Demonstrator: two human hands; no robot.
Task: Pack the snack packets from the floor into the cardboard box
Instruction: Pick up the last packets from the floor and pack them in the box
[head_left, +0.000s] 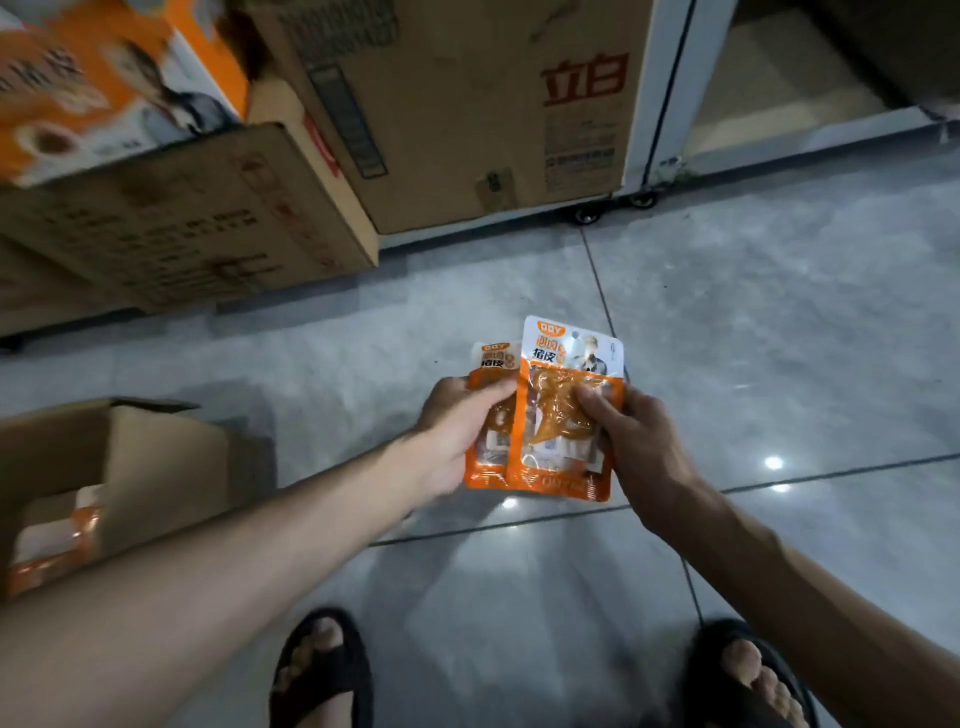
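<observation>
Two orange-and-white snack packets are held above the grey tiled floor in the middle of the view. My left hand (457, 431) grips the rear packet (491, 364), which is partly hidden. My right hand (631, 441) pinches the front packet (563, 415), its thumb on the clear window. The front packet overlaps the rear one. The open cardboard box (161, 467) stands at the left, with orange packets (52, 540) visible inside it.
Large cardboard cartons (467, 130) and a printed orange carton (93, 88) are stacked at the back left. A white wheeled cabinet frame (660, 104) stands at the back right. My sandalled feet (322, 670) are at the bottom edge.
</observation>
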